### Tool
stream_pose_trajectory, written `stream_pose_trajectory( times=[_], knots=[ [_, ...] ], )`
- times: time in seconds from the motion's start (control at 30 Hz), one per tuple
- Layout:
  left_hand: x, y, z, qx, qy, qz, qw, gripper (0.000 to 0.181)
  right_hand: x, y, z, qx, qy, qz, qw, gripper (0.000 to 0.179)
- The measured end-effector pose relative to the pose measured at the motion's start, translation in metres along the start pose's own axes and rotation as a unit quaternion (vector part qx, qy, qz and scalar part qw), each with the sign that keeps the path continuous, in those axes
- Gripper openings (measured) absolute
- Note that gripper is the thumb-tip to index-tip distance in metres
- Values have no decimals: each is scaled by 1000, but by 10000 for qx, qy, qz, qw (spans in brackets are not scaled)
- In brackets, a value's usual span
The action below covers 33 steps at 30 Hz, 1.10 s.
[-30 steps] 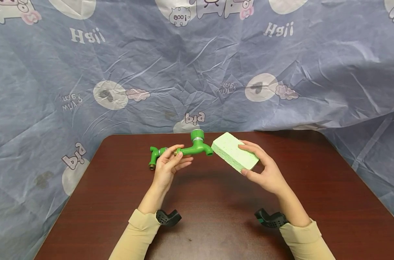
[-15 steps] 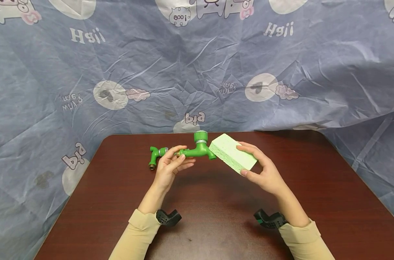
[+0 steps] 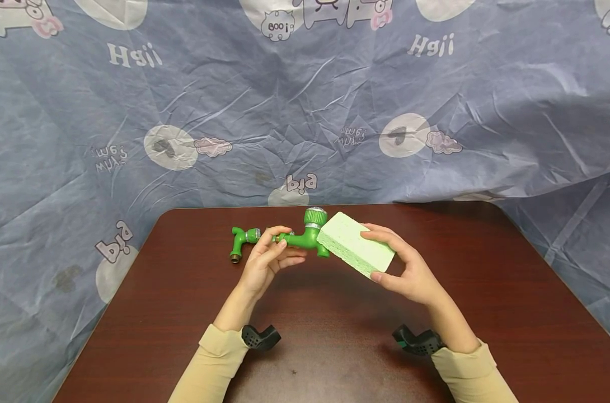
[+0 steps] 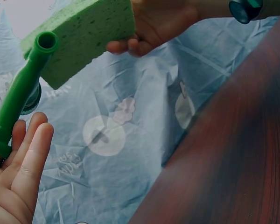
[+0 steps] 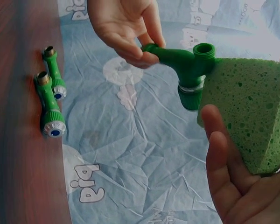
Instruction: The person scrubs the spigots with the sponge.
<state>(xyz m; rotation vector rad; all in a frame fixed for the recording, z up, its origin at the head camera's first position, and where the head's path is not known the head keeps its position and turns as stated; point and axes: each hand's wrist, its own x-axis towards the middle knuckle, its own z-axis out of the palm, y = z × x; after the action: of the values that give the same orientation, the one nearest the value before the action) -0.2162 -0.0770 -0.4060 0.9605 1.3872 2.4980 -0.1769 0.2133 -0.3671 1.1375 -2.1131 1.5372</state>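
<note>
Above table (image 3: pixel 305 336), toward its far edge, left hand (image 3: pixel 267 260) pinches tap (image 3: pixel 309 239) by inlet end, likely leaving the body free for sponge (image 3: pixel 355 243), gripped wide in right hand (image 3: pixel 408 268).

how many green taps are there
3: held tap in the left hand, left tap and right tap on the table, the latter mostly hidden in the head view.

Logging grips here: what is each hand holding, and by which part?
Left hand: a green faucet, pinched near its brass-threaded end. Right hand: a sponge, gripped by the end away from the faucet.
</note>
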Motion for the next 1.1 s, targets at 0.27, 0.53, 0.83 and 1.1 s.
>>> stream_pose_trajectory(
  times=[0.27,0.53,0.83,1.1],
  knots=[
    [0,0,0,-130,-36,-93,9999,28,2,-2,5,120,-270,-181,9994,65],
    [-1,1,1,-120,136,-243,9995,26,2,-4,7,205,-533,-359,9977,69],
    [0,1,0,-44,140,-121,9998,25,0,4,0,189,-393,-263,9987,69],
    [-1,0,2,433,418,-107,9981,24,3,-7,5,-82,-501,-216,9985,70]
  ],
)
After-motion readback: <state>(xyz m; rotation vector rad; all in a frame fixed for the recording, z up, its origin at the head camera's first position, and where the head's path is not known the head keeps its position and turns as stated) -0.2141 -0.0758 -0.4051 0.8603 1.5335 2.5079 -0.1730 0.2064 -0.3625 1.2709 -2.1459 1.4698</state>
